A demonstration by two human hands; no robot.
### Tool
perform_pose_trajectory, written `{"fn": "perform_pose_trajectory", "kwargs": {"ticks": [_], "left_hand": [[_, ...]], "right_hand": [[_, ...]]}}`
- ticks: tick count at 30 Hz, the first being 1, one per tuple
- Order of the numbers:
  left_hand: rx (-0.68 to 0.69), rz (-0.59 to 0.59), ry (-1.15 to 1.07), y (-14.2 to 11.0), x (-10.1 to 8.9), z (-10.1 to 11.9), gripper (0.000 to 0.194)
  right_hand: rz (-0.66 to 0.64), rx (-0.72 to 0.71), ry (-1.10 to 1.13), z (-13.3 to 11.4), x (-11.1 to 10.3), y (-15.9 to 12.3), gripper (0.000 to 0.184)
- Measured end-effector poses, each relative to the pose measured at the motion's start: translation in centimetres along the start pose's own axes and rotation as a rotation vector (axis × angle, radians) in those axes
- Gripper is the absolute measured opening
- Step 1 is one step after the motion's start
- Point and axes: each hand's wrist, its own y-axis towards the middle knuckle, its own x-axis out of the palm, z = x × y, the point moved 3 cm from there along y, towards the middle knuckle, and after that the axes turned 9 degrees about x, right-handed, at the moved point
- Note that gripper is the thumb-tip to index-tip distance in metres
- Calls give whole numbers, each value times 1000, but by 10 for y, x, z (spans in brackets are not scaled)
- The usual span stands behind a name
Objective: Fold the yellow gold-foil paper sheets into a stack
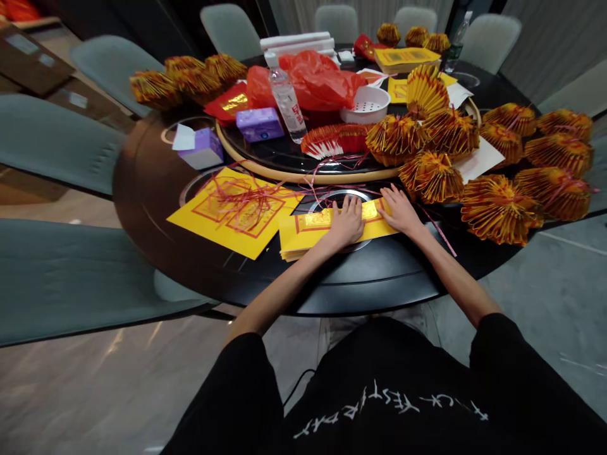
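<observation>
A folded stack of yellow paper (303, 230) with red and gold print lies on the dark round table (156, 189) just in front of me. My left hand (348, 222) rests flat on its middle, fingers stretched out. My right hand (399, 212) presses on its right end, fingers also extended. Left of the stack a sheet pile of yellow paper (227, 218) lies flat with loose red strings (246, 193) scattered on it.
Several folded gold-and-red paper fans (497, 208) crowd the right side and the turntable (284, 170). A water bottle (286, 98), red plastic bag (317, 79), white bowl (367, 104) and purple tissue packs (260, 123) stand further back. Grey chairs (52, 272) ring the table.
</observation>
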Motion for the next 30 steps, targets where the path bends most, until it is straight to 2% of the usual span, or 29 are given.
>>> {"fn": "perform_pose_trajectory", "kwargs": {"ticks": [4, 8, 14, 19, 24, 30], "left_hand": [[-37, 44, -4, -8, 16, 0, 63], [-67, 71, -61, -16, 26, -5, 62], [-64, 63, -61, -16, 21, -4, 63], [60, 88, -54, -18, 13, 7, 62], [245, 62, -79, -23, 20, 26, 60], [277, 32, -57, -24, 27, 35, 70]], "right_hand": [[33, 45, -2, 16, 6, 4, 66], [17, 77, -22, 22, 13, 5, 65], [10, 88, -5, 26, 11, 6, 63], [-8, 63, 30, 25, 10, 4, 63], [-6, 24, 60, 24, 10, 2, 56], [9, 34, 119, 31, 10, 8, 56]]}}
